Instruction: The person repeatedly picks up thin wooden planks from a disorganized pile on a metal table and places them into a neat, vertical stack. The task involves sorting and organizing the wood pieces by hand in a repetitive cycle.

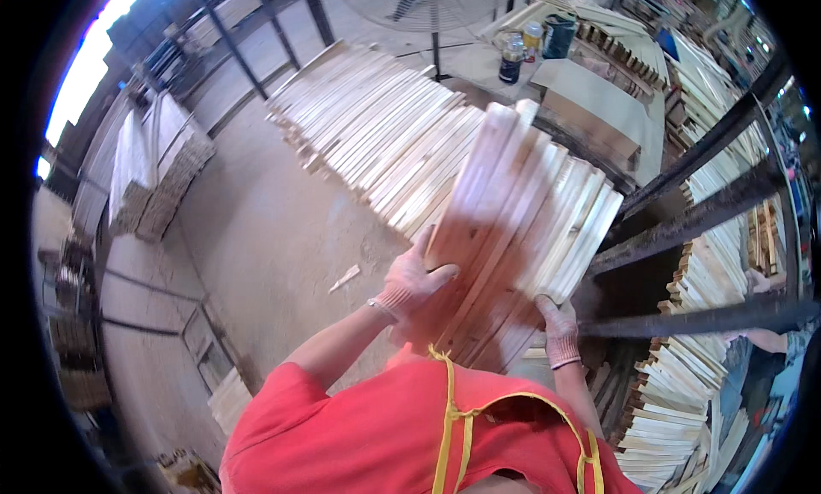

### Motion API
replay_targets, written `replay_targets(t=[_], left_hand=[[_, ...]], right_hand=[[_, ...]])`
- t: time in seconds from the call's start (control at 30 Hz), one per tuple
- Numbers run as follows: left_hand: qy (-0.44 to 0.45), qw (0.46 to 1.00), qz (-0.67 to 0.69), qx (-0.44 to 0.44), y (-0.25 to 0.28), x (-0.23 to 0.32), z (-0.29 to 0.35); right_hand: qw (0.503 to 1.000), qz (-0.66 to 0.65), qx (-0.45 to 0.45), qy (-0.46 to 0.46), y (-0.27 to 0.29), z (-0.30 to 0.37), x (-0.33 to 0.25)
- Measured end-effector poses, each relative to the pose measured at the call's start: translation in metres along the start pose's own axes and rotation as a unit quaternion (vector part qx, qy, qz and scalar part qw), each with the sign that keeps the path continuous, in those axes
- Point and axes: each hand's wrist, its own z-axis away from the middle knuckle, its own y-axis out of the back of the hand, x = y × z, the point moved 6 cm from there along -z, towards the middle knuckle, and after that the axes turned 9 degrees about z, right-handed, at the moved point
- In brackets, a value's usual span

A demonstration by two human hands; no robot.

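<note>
- Left hand (412, 280) in a pale pink knit glove, gripping the left edge of a slat bundle (522, 229); thumb laid over the upper face.
- Right hand (558, 327), gloved alike, at the bundle's lower right edge. Hands well apart — both clamped on the same bundle from opposite sides.
- Bundle: pale wood slats side by side, ends uneven, held tilted in front of the chest. Left slats look redder than the right ones (perhaps the light off the shirt).
- Shirt (342, 425) red, with yellow straps (446, 425). Bundle's near end comes close to it; cannot tell if they touch.
- Beyond the bundle, a long row (376, 126) of similar slats, laid side by side. Bundle overlaps its right end in view; contact unclear.
- Floor (265, 203) dusty, left of the row; a small wood scrap (346, 278) lies near the left hand.
- Far right of the row: a carton (594, 109), with a bottle (510, 59), a yellowish jar (532, 42) and a dark bucket (558, 36) just behind.
- Right side: dark metal bars (701, 186) — more slats (676, 408) piled past them.
- Far left: stacked boards (154, 165).
</note>
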Motion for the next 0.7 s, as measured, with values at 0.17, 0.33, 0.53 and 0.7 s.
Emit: replay_targets(t=[0.17,0.33,0.53,0.7], left_hand=[[0.003,0.991,-0.053,-0.121,-0.058,0.01,-0.204],[-0.067,0.91,-0.385,-0.141,-0.088,0.003,-0.294],[-0.147,0.916,-0.363,-0.083,-0.101,-0.005,-0.308],[-0.186,0.916,-0.345,-0.081,-0.14,0.011,-0.336]], right_hand=[[0.984,-0.059,0.152,-0.077,-0.011,-0.103,0.021],[0.983,0.057,0.122,-0.123,-0.034,-0.177,0.039],[0.976,-0.011,0.094,-0.196,-0.038,-0.1,0.083],[0.984,0.174,0.038,-0.016,-0.07,-0.007,0.054]])
